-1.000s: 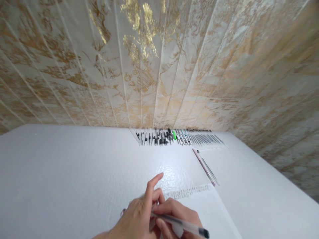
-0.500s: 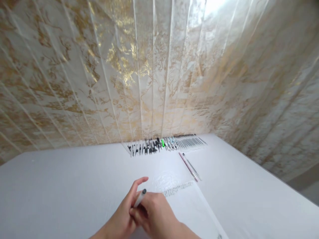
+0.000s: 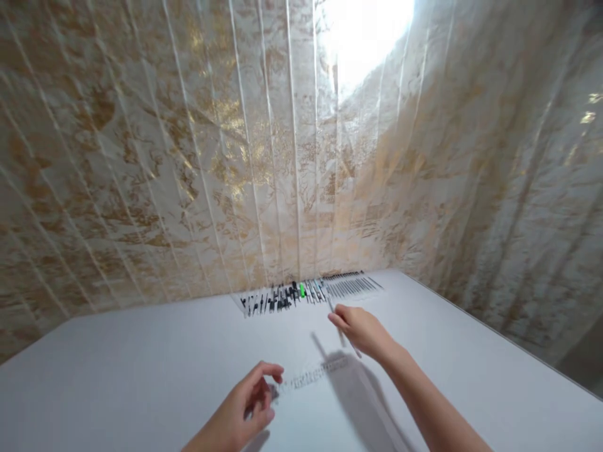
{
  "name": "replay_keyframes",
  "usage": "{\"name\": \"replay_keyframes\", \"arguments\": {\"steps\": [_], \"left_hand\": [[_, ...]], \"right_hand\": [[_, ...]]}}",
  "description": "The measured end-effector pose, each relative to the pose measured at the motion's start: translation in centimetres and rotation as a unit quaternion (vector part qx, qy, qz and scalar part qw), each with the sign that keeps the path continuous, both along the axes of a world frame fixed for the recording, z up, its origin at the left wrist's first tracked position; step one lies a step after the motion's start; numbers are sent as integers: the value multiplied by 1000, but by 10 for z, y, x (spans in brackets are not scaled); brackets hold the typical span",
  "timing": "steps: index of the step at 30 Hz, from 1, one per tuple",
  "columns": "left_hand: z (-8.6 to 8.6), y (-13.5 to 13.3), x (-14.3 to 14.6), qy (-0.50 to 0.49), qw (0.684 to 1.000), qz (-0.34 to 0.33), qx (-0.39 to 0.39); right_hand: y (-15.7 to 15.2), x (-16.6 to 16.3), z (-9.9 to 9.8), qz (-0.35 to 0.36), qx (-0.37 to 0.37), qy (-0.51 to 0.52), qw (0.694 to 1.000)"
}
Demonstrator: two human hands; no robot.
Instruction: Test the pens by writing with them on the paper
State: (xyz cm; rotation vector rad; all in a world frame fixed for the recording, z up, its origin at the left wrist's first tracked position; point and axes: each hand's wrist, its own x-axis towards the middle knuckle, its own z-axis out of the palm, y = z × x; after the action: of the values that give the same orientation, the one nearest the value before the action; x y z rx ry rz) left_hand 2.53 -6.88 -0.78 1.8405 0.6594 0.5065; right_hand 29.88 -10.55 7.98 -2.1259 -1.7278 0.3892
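My right hand (image 3: 360, 328) is raised over the table, its thumb and fingers closed on a slim pen (image 3: 330, 304). The pen's upper end pokes out past the fingers, and its shadow falls on the table. Under this hand lies at least one more pen (image 3: 352, 345), mostly covered. My left hand (image 3: 249, 402) hovers near the left side of a white sheet of paper (image 3: 306, 420), fingers loosely curled and apart from the thumb, with nothing seen between them. Rows of small dark marks (image 3: 311, 375) run along the sheet's upper part.
Along the table's back edge lies a long row of pens and markers (image 3: 282, 295), with a bright green one (image 3: 302, 290) among them. A gold-patterned, shiny sheet (image 3: 211, 157) hangs behind the white table (image 3: 117, 370).
My hands were together around a pen with a dark end. Now they are apart: my right hand has moved forward and right with a pen, and my left has let go.
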Motion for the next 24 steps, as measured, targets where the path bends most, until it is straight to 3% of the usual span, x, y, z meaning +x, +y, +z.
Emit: {"name": "replay_keyframes", "arguments": {"steps": [4, 8, 11, 13, 16, 20, 24], "left_hand": [[1, -5, 8, 36, 998, 17, 39], [4, 7, 14, 18, 985, 135, 110], [11, 45, 10, 15, 948, 261, 182], [15, 81, 5, 93, 907, 333, 242], [14, 136, -1, 166, 862, 410, 247], [7, 183, 8, 239, 823, 447, 256], [1, 200, 21, 290, 807, 444, 260]], "right_hand": [[-4, 46, -11, -88, -91, -124, 984], [4, 54, -28, -94, -127, -173, 972], [10, 54, -28, -84, -130, -193, 969], [12, 56, -26, -78, -132, -201, 968], [13, 61, -25, -68, -141, -203, 967], [14, 64, -30, -66, -153, -198, 966], [15, 66, -30, -76, -155, -197, 965]]}}
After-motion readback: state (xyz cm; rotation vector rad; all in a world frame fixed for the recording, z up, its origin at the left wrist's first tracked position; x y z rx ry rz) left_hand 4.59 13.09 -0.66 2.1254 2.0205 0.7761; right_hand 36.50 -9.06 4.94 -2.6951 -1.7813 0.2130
